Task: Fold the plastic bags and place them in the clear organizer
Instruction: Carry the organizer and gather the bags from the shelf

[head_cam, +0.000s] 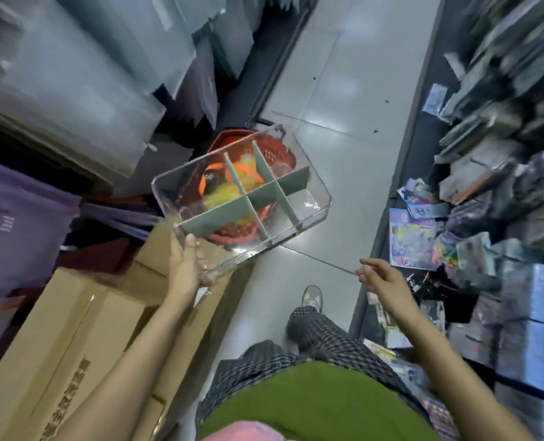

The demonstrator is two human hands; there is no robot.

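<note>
The clear organizer (315, 198), a see-through box with grey-green dividers forming several compartments, hangs tilted in the air above the aisle floor. My left hand (188, 265) grips its near corner, thumb over the rim. Its compartments look empty. My right hand (382, 278) is out to the right, apart from the organizer, fingers loosely curled and holding nothing. Stacks of translucent plastic bags (73, 74) fill the shelves at upper left, blurred.
A red shopping basket (229, 138) with colourful items sits on the tiled floor (343, 74) beneath the organizer. Cardboard boxes (73, 329) stand at lower left. Shelves of packaged goods (502, 154) line the right. My leg and shoe (312, 297) are below.
</note>
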